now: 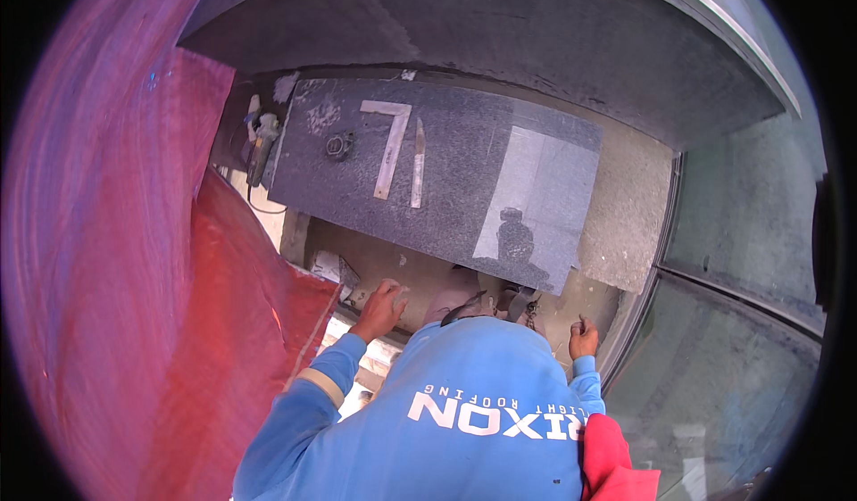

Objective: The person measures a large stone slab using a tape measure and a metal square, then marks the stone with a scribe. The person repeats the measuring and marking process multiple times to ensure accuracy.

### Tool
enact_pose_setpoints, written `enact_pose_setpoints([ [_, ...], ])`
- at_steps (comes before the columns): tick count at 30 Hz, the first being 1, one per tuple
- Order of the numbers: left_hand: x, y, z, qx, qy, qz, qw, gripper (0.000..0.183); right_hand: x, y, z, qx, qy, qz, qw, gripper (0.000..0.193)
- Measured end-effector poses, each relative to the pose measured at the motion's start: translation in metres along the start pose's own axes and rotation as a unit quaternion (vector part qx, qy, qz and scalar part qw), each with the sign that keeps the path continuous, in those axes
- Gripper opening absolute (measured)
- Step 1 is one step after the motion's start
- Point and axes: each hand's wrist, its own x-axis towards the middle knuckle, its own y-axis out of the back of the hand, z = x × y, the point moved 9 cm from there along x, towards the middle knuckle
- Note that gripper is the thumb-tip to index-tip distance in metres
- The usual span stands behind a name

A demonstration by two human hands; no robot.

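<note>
My left hand (379,311) hangs beside my body, short of the slab's near edge. Its fingers are loosely bent and apart, with nothing visible in them. On the other side, my right hand (583,338) hangs with its fingers curled in; what they hold, if anything, is too small to see. In front of me lies a dark stone slab (446,144), apart from both hands. A pale carpenter's square (394,149) rests on it next to a narrow, pointed flat tool (418,166). Left of these sits a dark, round tape measure (339,146).
An angle grinder (261,149) with a cord lies past the slab's left end. Red sheeting (259,278) covers the left side. A dark upright panel (500,28) stands beyond the slab. Glass panes (732,198) in dark frames line the right.
</note>
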Motion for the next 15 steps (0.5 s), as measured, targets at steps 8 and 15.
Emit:
enact_pose_setpoints([
  [8,-0.073,-0.05,-0.07,-0.09,0.164,0.099,0.977,0.03,0.048,0.018,0.016,-0.126,0.042,-0.147,0.98,0.044],
  [15,-0.103,-0.117,-0.156,-0.123,0.297,0.035,0.946,0.042,0.088,0.031,-0.039,-0.115,0.026,-0.108,0.987,0.049],
])
